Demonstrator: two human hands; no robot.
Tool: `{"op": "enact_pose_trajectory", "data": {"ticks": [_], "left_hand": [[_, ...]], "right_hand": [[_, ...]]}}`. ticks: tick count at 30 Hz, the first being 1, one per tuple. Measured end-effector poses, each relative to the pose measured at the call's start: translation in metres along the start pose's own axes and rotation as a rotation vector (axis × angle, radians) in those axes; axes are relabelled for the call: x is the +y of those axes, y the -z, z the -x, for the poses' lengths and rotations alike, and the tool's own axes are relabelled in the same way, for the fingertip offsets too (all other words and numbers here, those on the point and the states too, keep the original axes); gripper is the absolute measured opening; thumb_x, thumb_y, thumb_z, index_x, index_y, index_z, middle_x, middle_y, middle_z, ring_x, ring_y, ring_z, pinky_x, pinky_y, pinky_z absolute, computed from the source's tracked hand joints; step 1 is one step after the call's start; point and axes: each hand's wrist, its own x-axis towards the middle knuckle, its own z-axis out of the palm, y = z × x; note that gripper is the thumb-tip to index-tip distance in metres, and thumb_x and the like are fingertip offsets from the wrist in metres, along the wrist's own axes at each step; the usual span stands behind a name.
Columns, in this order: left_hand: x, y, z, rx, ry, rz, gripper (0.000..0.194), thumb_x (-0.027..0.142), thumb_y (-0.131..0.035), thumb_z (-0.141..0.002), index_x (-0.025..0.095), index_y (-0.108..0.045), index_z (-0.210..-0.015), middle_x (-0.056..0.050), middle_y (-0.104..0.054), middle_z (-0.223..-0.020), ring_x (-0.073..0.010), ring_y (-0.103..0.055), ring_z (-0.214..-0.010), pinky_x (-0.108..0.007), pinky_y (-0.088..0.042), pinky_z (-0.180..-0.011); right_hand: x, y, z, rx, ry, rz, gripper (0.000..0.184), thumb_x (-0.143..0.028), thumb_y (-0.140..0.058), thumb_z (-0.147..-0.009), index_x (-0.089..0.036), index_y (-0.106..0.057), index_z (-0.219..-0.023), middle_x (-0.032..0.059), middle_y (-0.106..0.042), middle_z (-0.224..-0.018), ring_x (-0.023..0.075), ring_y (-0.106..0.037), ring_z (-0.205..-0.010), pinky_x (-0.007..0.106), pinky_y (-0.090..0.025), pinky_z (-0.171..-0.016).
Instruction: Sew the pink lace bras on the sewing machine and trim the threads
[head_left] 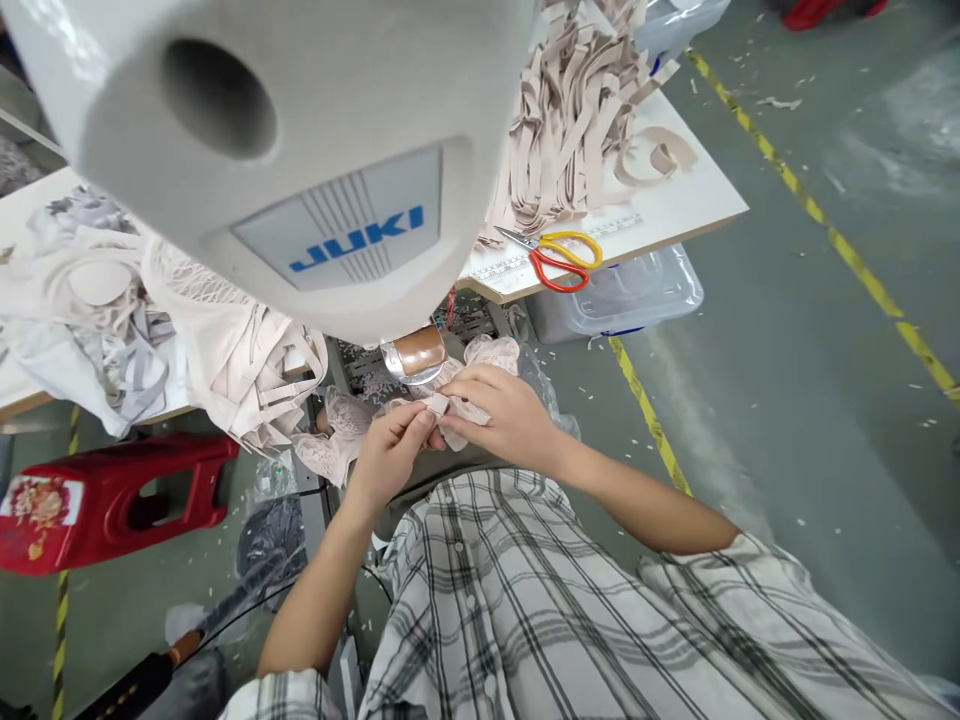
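Observation:
Close to my body, just under the head of a white JUKI sewing machine (330, 200), both hands grip a pale pink lace bra (334, 445). My left hand (394, 445) pinches a small edge of it between thumb and finger. My right hand (506, 415) is closed on the fabric beside it, with the thumb and fingers pressed together. Lace spreads out left of my left hand, and another lace part (491, 352) shows beyond my right hand. A shiny round plate with a brown patch (418, 355) sits right behind the hands. The needle area is hidden by the machine head.
Beige fabric strips (570, 120) and scissors (559, 258) with yellow and red handles lie on the right table (705, 200). Finished-looking bras (240, 360) pile up on the left. A red stool (112, 500) stands at lower left, a clear plastic box (630, 295) under the right table.

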Motion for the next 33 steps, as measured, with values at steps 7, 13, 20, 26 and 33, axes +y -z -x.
{"op": "enact_pose_trajectory", "data": {"ticks": [7, 13, 20, 26, 33], "left_hand": [[0.006, -0.002, 0.002, 0.067, 0.005, -0.202, 0.038, 0.042, -0.043, -0.099, 0.019, -0.061, -0.074, -0.001, -0.063, -0.071, -0.0144, -0.055, -0.068, -0.025, -0.043, -0.068], [0.005, -0.009, -0.009, 0.169, 0.004, -0.227, 0.039, 0.046, -0.049, -0.095, 0.018, -0.064, -0.074, -0.002, -0.068, -0.072, -0.0162, -0.06, -0.071, -0.025, -0.044, -0.068], [-0.008, 0.008, -0.022, 0.125, 0.093, -0.234, 0.04, 0.048, -0.051, -0.094, 0.019, -0.054, -0.067, 0.003, -0.056, -0.06, -0.0131, -0.052, -0.061, -0.025, -0.039, -0.062], [-0.017, 0.016, -0.014, 0.068, 0.125, 0.073, 0.038, 0.048, -0.053, -0.093, 0.017, -0.056, -0.071, 0.001, -0.054, -0.067, -0.0115, -0.048, -0.062, -0.024, -0.039, -0.061], [-0.022, 0.013, -0.014, 0.062, 0.239, 0.594, 0.031, 0.043, -0.069, -0.083, 0.015, -0.06, -0.073, -0.001, -0.059, -0.072, -0.0102, -0.052, -0.064, -0.022, -0.044, -0.06]], "right_hand": [[0.002, -0.001, 0.0, 0.039, 0.07, 0.049, 0.022, -0.03, -0.055, -0.097, -0.026, -0.072, -0.109, 0.0061, -0.071, -0.097, 0.0193, -0.064, -0.09, 0.035, -0.051, -0.079], [0.007, -0.023, 0.006, 0.121, -0.054, -0.22, 0.017, -0.035, -0.061, -0.093, -0.025, -0.075, -0.094, 0.0047, -0.072, -0.09, 0.0174, -0.066, -0.085, 0.032, -0.055, -0.076], [0.08, 0.028, -0.015, 0.197, -0.147, 0.053, 0.026, -0.028, -0.048, -0.097, -0.022, -0.072, -0.107, 0.0074, -0.072, -0.104, 0.0193, -0.065, -0.099, 0.035, -0.052, -0.09], [0.164, 0.12, -0.072, -0.177, -0.341, 0.75, 0.042, -0.025, -0.046, -0.095, -0.01, -0.057, -0.132, 0.022, -0.065, -0.115, 0.0321, -0.059, -0.107, 0.041, -0.044, -0.089], [0.121, 0.12, -0.032, -0.189, -0.389, 0.653, 0.043, -0.034, -0.049, -0.094, -0.014, -0.055, -0.132, 0.0157, -0.067, -0.107, 0.0258, -0.063, -0.083, 0.032, -0.043, -0.066]]}}
